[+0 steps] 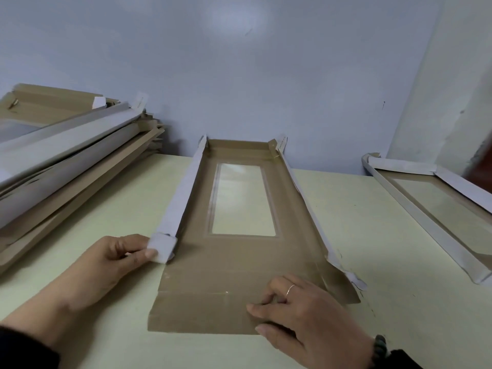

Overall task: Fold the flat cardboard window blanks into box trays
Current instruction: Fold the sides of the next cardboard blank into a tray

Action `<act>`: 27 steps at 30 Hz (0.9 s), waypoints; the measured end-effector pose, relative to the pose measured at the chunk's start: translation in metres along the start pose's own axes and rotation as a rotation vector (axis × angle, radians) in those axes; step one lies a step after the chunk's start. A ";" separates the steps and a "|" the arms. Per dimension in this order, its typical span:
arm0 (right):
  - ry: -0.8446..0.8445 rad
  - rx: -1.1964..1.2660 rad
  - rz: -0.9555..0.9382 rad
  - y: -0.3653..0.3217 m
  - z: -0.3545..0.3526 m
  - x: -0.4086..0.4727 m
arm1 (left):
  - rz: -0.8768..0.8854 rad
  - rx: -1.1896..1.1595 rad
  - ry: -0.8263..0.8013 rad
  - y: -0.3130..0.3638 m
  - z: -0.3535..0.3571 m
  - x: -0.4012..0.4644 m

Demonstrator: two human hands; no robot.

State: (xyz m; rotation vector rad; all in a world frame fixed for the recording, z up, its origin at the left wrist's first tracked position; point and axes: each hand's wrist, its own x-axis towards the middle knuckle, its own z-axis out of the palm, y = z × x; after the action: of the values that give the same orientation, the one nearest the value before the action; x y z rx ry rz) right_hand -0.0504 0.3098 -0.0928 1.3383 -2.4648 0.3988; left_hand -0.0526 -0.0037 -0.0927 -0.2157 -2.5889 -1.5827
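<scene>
On the pale counter [372, 235], the window blank [239, 262] lies half-folded. Left hand [111, 259] pinches the left wall's white corner tab [162, 247]; right hand [300, 312], fingers curled, presses the near flap [202, 312]. Light, stiff card: best handled along creases, away from the film window [243, 199].

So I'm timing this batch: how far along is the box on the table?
Done: far end and both long sides of the box stand folded. In hand: the left hand pinches the near-left corner tab; the right hand rests on the near flap. Left: that flap lies flat.
</scene>
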 end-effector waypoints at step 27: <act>0.143 0.738 0.696 0.083 -0.022 -0.034 | 0.170 0.390 0.053 0.015 0.035 0.000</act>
State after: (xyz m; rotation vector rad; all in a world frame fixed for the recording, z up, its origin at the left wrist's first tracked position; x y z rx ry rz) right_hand -0.0997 0.3876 -0.0941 0.5256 -2.6861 1.6152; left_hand -0.0502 0.0345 -0.0954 -0.3418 -2.6866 -0.9918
